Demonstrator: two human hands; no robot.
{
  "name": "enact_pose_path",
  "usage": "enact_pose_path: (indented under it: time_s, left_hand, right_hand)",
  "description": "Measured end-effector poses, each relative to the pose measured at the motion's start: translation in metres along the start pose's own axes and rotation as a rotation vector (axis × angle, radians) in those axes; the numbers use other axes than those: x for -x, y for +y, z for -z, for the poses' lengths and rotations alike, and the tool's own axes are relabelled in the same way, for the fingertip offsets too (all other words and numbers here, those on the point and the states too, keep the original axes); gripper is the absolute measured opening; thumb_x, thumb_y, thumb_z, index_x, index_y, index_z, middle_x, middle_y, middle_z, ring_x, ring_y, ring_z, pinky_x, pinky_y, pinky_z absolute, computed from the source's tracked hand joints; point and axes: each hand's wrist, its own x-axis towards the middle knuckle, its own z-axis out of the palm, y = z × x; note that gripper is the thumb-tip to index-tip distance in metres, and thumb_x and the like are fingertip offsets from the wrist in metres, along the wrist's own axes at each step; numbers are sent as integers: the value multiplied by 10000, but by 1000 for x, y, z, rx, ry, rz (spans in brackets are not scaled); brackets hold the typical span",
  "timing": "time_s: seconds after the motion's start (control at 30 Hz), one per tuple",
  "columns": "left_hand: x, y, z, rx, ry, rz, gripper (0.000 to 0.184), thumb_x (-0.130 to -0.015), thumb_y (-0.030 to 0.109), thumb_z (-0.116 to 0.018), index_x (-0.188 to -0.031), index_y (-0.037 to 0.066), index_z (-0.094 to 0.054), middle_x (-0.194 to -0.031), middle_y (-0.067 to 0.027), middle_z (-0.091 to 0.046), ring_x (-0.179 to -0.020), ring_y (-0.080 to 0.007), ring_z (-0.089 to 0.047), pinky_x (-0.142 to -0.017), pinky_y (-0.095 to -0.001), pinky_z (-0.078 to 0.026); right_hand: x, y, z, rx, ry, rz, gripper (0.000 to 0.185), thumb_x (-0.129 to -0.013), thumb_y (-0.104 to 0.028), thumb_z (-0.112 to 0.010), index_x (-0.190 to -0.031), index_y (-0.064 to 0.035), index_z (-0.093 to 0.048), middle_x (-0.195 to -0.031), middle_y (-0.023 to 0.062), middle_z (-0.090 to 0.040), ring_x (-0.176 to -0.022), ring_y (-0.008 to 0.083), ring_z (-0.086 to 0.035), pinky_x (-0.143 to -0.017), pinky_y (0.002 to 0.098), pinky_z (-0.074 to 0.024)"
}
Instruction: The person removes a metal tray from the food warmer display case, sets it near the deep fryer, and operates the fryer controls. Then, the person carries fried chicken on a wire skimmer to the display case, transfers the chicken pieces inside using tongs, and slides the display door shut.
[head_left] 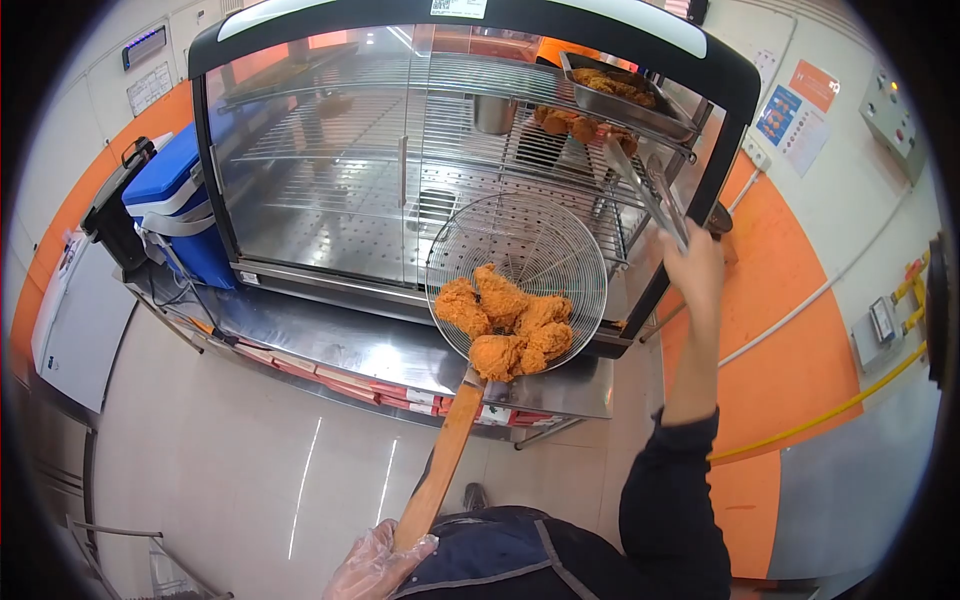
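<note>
My left hand [375, 565], in a clear plastic glove, is closed round the wooden handle [445, 455] of a round wire skimmer [520, 225]. Several pieces of fried chicken [505, 310] lie in the skimmer, bunched toward its handle side. My right hand [695, 262] grips metal tongs [645, 190] at the right side of the glass display warmer [320, 275]. The tongs' tips reach in beside more fried chicken [580, 125] on a wire shelf. Whether the tips touch or pinch a piece, I cannot tell. Above, a metal tray [640, 105] holds further fried pieces.
The warmer stands on a steel table [300, 335] with red and white packages [370, 385] beneath. To its left are a blue cooler box [165, 180] and a black bin [115, 210]. A yellow pipe [830, 405] runs along the right wall.
</note>
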Motion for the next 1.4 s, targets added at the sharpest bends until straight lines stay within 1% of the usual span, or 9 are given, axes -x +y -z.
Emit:
enact_pose_path:
  time_s: [0.03,0.13,0.23,0.33,0.43,0.53,0.73,1.13,1.4]
  left_hand:
    - [1,6,2,35,-55,66,349,-790,307,-693,-1023,65,-600,-763,-87,-556,-670,-225,-515,-633,-320,-422]
    - [-10,-45,-2,-403,44,-692,350,-779,137,-680,-1118,177,-600,-870,-107,-567,-729,-261,-529,-643,-336,-434]
    - [-16,-71,-10,-499,219,-861,488,-730,26,-668,-1154,258,-595,-887,-119,-557,-728,-263,-527,-631,-341,-433]
    - [-10,-52,-8,-533,188,-781,552,-679,9,-686,-1154,273,-599,-851,-121,-559,-687,-273,-526,-608,-335,-432]
    - [-14,-53,-8,-512,245,-919,396,-716,59,-702,-1092,144,-610,-757,-117,-541,-660,-250,-512,-601,-326,-417]
    - [-6,-2,-1,102,-42,39,314,-752,216,-723,-950,14,-587,-658,-107,-503,-617,-209,-480,-589,-318,-397]
    - [-2,9,1,42,-28,48,472,-746,405,-701,-852,-27,-547,-607,-88,-470,-590,-179,-447,-585,-326,-385]
    - [-6,4,1,18,-50,85,473,-739,401,-706,-874,-25,-551,-603,-105,-488,-591,-185,-466,-583,-325,-403]
    - [-5,2,4,96,-85,70,451,-749,382,-710,-861,-25,-551,-576,-75,-464,-564,-150,-445,-549,-305,-383]
  right_hand:
    - [19,0,11,-26,-22,-21,430,-799,-252,-601,-1092,61,-564,-829,224,-627,-730,386,-608,-672,432,-476]
    - [71,-24,62,-300,-90,-76,462,-820,-220,-606,-1190,45,-526,-734,127,-608,-602,221,-598,-590,336,-469]
    - [101,5,82,-406,-247,-52,442,-846,-226,-603,-1185,50,-534,-685,55,-569,-521,104,-531,-485,246,-421]
    - [123,15,110,-722,-563,-427,410,-888,-266,-557,-1135,61,-561,-686,31,-555,-438,73,-478,-380,184,-323]
    - [150,26,124,-719,-656,-533,416,-889,-278,-561,-1124,65,-564,-641,18,-513,-382,66,-441,-326,176,-293]
    - [158,20,144,-775,-751,-591,369,-886,-278,-566,-1029,60,-591,-637,20,-515,-385,70,-444,-335,180,-296]
    - [121,9,148,-600,-1020,-626,358,-890,-305,-568,-961,44,-600,-613,9,-520,-409,55,-465,-357,185,-321]
    - [52,-11,114,-553,-1230,-751,284,-841,-237,-636,-754,22,-562,-565,51,-525,-364,66,-393,-322,197,-280]
    - [93,21,107,-724,-1134,-743,240,-798,-221,-690,-794,-15,-566,-615,34,-556,-454,50,-434,-392,181,-300]
